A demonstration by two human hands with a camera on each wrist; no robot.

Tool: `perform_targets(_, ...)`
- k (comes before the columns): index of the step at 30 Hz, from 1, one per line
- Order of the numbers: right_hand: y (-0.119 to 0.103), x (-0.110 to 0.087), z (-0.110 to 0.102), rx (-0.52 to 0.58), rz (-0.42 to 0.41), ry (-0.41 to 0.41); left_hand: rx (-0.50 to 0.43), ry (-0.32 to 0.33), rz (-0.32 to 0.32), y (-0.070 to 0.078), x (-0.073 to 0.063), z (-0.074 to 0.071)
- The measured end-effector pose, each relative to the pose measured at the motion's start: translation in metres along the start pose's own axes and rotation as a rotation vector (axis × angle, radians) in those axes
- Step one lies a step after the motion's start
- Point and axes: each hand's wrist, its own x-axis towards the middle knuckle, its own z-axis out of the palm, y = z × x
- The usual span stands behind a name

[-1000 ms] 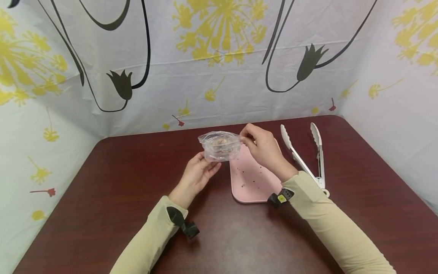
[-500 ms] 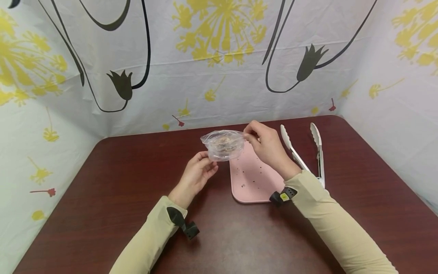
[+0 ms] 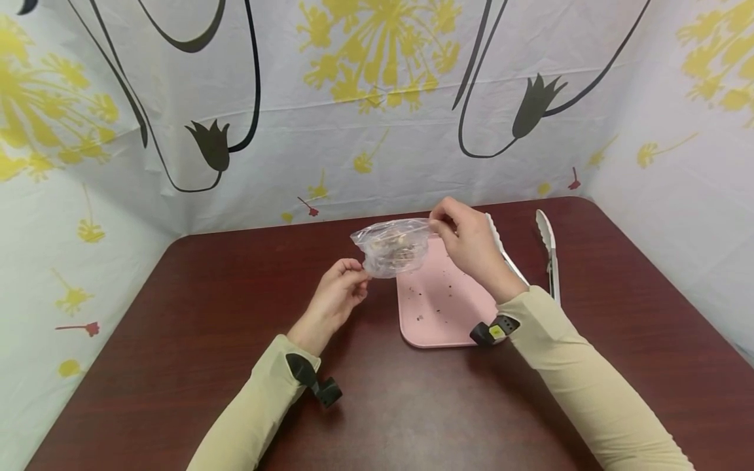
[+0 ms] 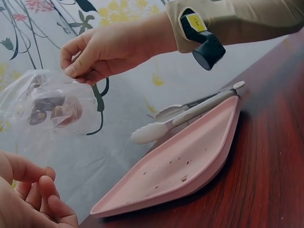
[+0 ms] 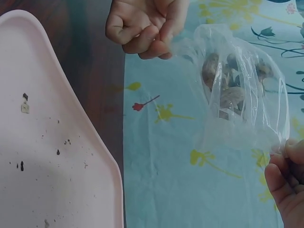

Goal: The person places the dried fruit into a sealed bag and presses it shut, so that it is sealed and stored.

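Observation:
Between the two hands hangs a clear plastic bag (image 3: 393,252) with brown and dark lumps inside, raised off the table. My left hand (image 3: 337,294) pinches the bag's lower left corner between thumb and fingers. At the upper right end, my right hand (image 3: 468,239) pinches the bag's top edge. The right wrist view shows the lumps (image 5: 230,88) gathered in the middle of the bag; their exact kind I cannot tell. Below and to the right lies a pink tray (image 3: 430,337), dotted with small dark crumbs (image 5: 58,152).
White-tipped metal tongs (image 3: 548,252) lie spread apart on the dark red-brown table (image 3: 235,294), right of the tray and partly behind the right forearm. A flower-patterned cloth (image 3: 283,131) hangs behind the table and at its sides.
The bag has shifted a little to the right and tilted, its right end rising. My right hand has moved up and right; my left hand has dropped back slightly to the left.

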Motion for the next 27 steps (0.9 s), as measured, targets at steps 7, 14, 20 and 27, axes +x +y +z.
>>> perform_targets(7,0.001,0.003,-0.004,-0.009,-0.016,0.035,0.048,0.004,0.019,0.000,0.001,-0.002)
perform_targets(14,0.003,0.005,-0.009,-0.017,-0.015,0.054,0.037,-0.003,-0.009,0.000,0.001,-0.005)
perform_targets(20,0.005,0.005,-0.013,-0.026,-0.003,0.060,0.054,-0.032,-0.027,0.000,0.001,-0.010)
perform_targets(27,0.008,0.006,-0.020,-0.027,0.026,0.071,0.054,-0.040,-0.072,-0.001,0.001,-0.013)
